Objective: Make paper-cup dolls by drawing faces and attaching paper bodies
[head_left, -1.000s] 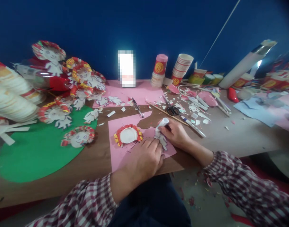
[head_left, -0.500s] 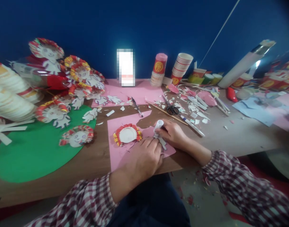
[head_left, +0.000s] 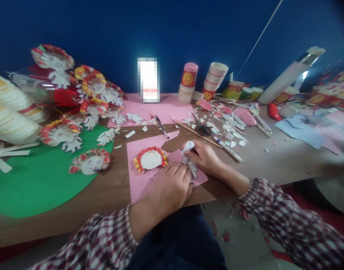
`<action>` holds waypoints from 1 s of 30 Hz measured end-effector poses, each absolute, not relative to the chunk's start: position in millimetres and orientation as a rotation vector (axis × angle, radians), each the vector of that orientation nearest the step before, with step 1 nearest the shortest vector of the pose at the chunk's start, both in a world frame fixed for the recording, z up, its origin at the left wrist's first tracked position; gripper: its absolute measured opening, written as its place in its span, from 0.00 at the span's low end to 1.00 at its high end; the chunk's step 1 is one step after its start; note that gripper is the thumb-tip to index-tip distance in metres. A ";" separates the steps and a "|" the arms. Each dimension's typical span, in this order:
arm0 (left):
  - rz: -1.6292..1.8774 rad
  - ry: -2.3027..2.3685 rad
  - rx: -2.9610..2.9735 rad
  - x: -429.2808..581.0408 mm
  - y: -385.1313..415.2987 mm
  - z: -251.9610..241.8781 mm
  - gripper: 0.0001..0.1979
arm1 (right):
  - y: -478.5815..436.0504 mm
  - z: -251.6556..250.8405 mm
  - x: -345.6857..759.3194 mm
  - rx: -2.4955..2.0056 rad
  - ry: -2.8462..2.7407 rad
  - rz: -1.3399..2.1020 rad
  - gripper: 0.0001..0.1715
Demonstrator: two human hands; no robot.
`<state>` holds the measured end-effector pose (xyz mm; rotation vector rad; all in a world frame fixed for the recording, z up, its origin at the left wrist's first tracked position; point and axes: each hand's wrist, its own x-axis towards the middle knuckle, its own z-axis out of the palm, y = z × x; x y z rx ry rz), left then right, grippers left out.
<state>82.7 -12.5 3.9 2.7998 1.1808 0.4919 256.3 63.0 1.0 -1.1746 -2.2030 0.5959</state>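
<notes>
My right hand [head_left: 206,156] is closed around a white glue stick [head_left: 189,147], tilted over a small white paper figure cutout [head_left: 192,168]. The cutout lies on a pink sheet [head_left: 135,183]. My left hand [head_left: 176,185] rests on the same sheet with bent fingers at the cutout's left edge; its fingertips are partly hidden, and whether they pinch the paper cannot be made out. Left of that hand sits a round white piece with a red and yellow folded rim [head_left: 151,159].
Black scissors [head_left: 204,129], a marker [head_left: 231,150], a thin stick and paper scraps lie beyond my hands. A pen [head_left: 162,126] is ahead. Finished paper dolls [head_left: 90,165] and a green sheet [head_left: 48,191] are left; stacked cups [head_left: 215,78] stand at the back.
The view has shifted slightly. The glue stick has moved a little against the cutout, and more of the cutout shows below it. My left hand stays in place beside it.
</notes>
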 end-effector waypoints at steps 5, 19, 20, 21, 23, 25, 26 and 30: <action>0.511 1.176 2.794 82.9 -11.9 4.4 0.14 | 61.6 0.1 259.3 -1.199 -1.987 0.580 0.11; 0.528 1.177 2.804 84.0 -11.6 4.2 0.14 | 57.4 4.2 257.0 -1.307 -1.989 0.463 0.11; 0.529 1.177 2.804 84.0 -11.5 4.2 0.13 | 56.6 4.6 256.9 -1.305 -2.000 0.466 0.11; 0.532 1.178 2.805 84.0 -11.5 4.2 0.13 | 55.8 4.7 256.7 -1.305 -2.034 0.466 0.10; 0.535 1.178 2.813 83.7 -11.6 3.9 0.13 | 54.6 4.3 256.2 -1.319 -2.119 0.458 0.10; 0.524 1.172 2.822 83.3 -11.7 3.4 0.13 | 54.2 3.7 255.8 -1.344 -2.161 0.444 0.09; 0.514 1.171 2.822 83.0 -11.8 3.2 0.14 | 54.3 3.6 255.9 -1.354 -2.154 0.436 0.09; 0.481 1.179 2.812 82.6 -12.4 2.2 0.15 | 55.3 5.3 257.8 -1.338 -2.013 0.452 0.10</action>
